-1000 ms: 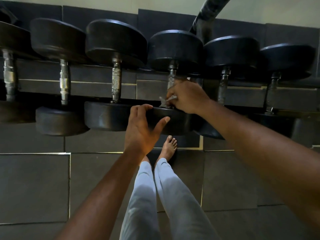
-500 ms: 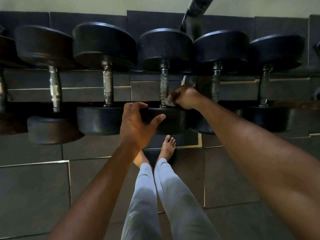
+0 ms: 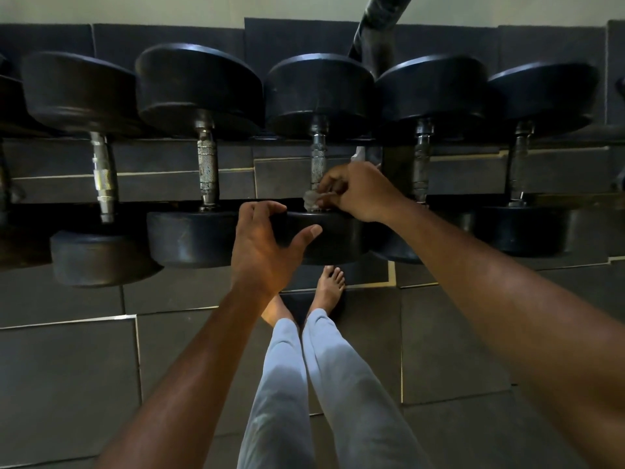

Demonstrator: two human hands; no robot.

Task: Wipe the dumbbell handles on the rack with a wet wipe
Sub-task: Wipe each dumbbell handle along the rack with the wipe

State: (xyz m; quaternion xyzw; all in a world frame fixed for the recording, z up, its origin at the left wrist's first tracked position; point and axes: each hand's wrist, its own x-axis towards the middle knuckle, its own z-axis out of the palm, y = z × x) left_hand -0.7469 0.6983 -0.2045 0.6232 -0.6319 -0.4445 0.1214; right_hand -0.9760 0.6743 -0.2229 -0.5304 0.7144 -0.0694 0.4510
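Dark floor tiles [image 3: 67, 367] and a pale wall framed the head view, the only one, where a row of black dumbbells lay side by side on the rack [image 3: 152, 191]. The right hand [image 3: 358, 192] pinched a small wipe [image 3: 313, 201] with curled fingers and pressed it at the near end of the middle handle [image 3: 318, 160], just above the near head [image 3: 324, 238]. The left hand [image 3: 260, 245] held that head, thumb on its face and fingers bent over its rim. The wipe looked thin, soft and damp, so it would likely fold around the bar easily but could tear or bunch on the knurled steel; wrapping it around the bar seemed the best hold. The dumbbell looked heavy and stiff and should not roll under light rubbing. Neighbour handles [image 3: 207, 170] stood near on both sides, and the big heads left only a narrow gap for the fingers. A dark post [image 3: 378, 25] rose behind, and bare feet [image 3: 329, 286] stood under the weights.
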